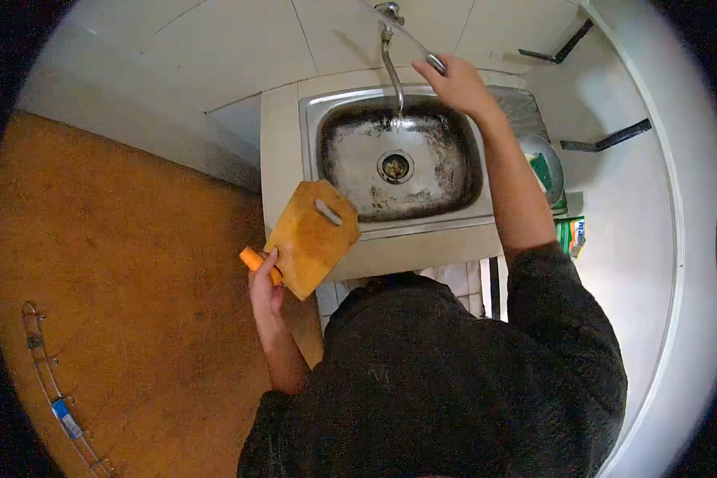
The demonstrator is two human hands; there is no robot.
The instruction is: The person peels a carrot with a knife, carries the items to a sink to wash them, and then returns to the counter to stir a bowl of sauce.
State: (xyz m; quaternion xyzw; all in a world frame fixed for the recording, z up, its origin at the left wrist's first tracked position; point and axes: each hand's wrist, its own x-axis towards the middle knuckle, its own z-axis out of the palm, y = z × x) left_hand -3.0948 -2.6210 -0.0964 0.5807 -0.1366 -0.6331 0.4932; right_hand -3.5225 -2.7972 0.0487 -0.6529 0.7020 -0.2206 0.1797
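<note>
My left hand (264, 288) is closed around a wooden cutting board (315, 239) and an orange carrot (252, 259). The board is tilted over the front left edge of the sink (358, 199), its slot handle toward the basin. My right hand (458, 84) is raised above the back right of the sink, closed on the dark handle of a knife (422, 49). The knife's blade points up and left, close to the tap (387, 40) on the wall. Part of the blade is blurred against the pale wall.
Right of the basin, a metal bowl (559, 171) holds a green sponge (541, 170). A green and white packet (570, 235) is beside the counter. Black brackets (605, 137) stick out from the right wall. A wire rack with hooks (48, 374) is at far left.
</note>
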